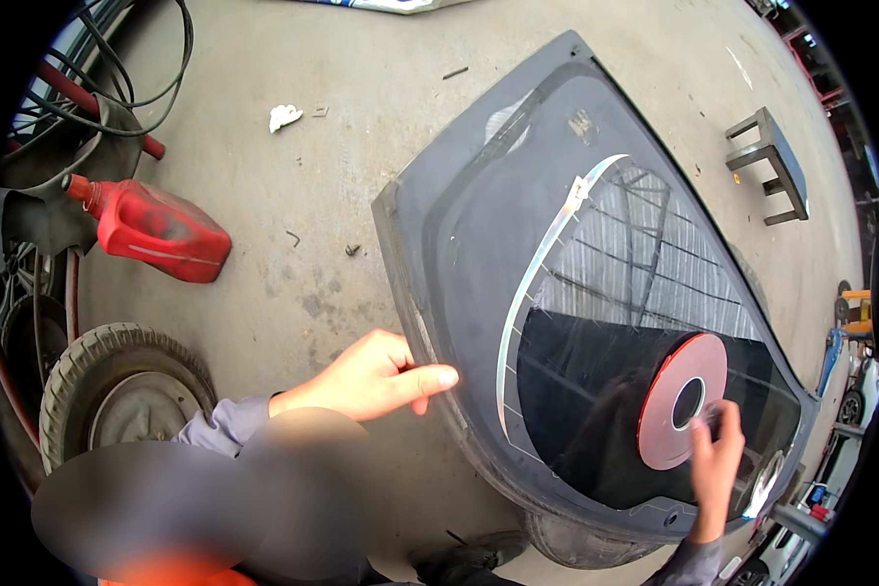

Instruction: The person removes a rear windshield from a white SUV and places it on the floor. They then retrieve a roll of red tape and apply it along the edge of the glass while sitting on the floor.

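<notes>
A dark grey car panel with a glossy black window lies before me, its far end pointing up and to the right. My left hand is closed at the panel's left edge, thumb laid over the rim and fingers curled below. On the window rests a roll of tape, pinkish with a red outer edge and a dark hole. My right hand is at the roll's lower right, thumb and fingers curled together; what they hold is hidden. A pale strip follows the window's left edge, with a small white piece near its top.
On the concrete floor to the left stand a red jug and a wheel with tyre. Black hoses hang at upper left. A crumpled white scrap lies on the floor. A small stool is at the right.
</notes>
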`<state>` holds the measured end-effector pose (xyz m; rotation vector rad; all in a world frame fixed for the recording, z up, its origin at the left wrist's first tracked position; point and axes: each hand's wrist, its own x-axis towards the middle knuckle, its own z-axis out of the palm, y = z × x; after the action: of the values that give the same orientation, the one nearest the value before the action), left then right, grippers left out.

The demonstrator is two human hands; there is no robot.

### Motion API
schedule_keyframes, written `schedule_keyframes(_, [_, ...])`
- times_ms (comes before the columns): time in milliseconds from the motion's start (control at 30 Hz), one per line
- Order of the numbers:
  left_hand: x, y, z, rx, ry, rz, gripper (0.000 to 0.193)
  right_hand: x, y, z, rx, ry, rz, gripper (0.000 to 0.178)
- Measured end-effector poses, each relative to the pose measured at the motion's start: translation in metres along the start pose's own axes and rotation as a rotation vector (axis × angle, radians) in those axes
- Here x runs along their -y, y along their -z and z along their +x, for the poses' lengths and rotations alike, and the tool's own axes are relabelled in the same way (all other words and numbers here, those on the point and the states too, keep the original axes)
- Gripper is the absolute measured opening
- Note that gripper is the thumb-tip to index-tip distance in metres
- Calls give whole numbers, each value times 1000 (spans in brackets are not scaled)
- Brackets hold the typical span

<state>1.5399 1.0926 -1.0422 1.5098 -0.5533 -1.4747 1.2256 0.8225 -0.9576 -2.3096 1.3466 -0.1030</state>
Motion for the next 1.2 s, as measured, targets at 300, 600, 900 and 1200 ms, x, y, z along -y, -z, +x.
schedule_keyframes(300, [11, -1, 10, -180, -136, -112, 44, 94, -91, -35, 211, 595, -147, 49])
schedule_keyframes(600, [10, 15, 35, -471, -328, -30, 59, 96, -115, -36, 33, 669, -251, 47])
schedule_keyframes(900, [29, -7, 14, -448, -399, -118, 51, 109, -105, -46, 216, 429, -40, 54])
schedule_keyframes(1200, [37, -37, -6, -387, -328, -111, 38, 129, -114, -48, 301, 403, 88, 53])
